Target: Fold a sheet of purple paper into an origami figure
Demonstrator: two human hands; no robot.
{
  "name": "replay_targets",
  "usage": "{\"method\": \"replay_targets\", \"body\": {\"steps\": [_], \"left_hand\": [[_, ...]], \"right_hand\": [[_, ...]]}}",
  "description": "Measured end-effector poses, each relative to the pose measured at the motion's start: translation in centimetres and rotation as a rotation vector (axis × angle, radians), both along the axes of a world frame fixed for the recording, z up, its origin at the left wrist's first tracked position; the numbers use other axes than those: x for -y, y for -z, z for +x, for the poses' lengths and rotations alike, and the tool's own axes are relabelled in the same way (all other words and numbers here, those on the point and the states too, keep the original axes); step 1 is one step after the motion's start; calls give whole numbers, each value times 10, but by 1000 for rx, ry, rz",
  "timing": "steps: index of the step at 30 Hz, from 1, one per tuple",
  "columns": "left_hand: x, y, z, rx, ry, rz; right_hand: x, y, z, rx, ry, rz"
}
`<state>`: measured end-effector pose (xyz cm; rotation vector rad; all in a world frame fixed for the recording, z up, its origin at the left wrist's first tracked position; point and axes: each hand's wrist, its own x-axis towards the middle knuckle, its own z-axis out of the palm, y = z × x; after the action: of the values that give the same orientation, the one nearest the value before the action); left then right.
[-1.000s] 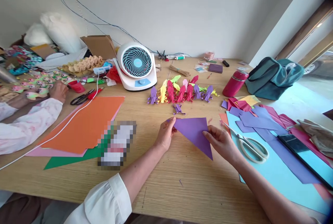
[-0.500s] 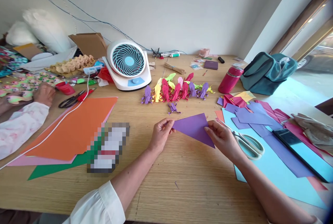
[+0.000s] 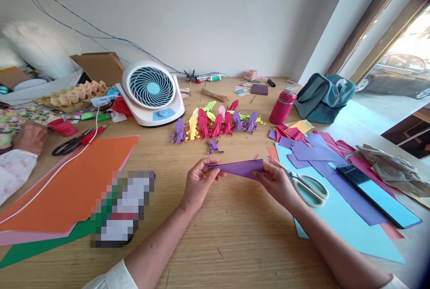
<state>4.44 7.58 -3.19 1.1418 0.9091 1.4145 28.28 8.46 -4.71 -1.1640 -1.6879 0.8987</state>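
Note:
A folded sheet of purple paper [image 3: 240, 168] is held in the air between my two hands, a little above the wooden table. My left hand [image 3: 200, 181] pinches its left, narrow end between thumb and fingers. At the wider right end, my right hand [image 3: 276, 181] grips the paper the same way. Just beyond the paper lies a small purple folded paper figure [image 3: 214, 146]. Behind that stands a row of red, yellow and purple paper figures [image 3: 217, 124]. White-handled scissors [image 3: 309, 188] rest on light blue paper [image 3: 339, 217] beside my right forearm.
Orange sheets [image 3: 77, 181] and a blurred-out flat object [image 3: 122, 208] lie left. A white fan [image 3: 152, 92] stands behind them. Right are a pink bottle [image 3: 282, 106], teal bag [image 3: 324, 97], purple scraps [image 3: 322, 159] and a phone [image 3: 376, 195]. Another person's hand [image 3: 32, 136] is far left.
The purple paper has tilted from a broad, face-up triangle to a narrow shape seen nearly edge-on. Both hands still hold it. The view has swung slightly right.

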Motion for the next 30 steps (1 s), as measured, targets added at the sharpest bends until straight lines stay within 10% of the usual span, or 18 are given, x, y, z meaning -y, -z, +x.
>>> {"method": "replay_targets", "body": {"steps": [19, 26, 30], "left_hand": [[6, -10, -1, 345, 432, -337], [15, -9, 7, -124, 577, -323], [14, -3, 10, -173, 444, -218]], "right_hand": [[4, -34, 10, -142, 63, 322], [5, -34, 7, -141, -56, 296], [3, -27, 6, -216, 20, 175]]}}
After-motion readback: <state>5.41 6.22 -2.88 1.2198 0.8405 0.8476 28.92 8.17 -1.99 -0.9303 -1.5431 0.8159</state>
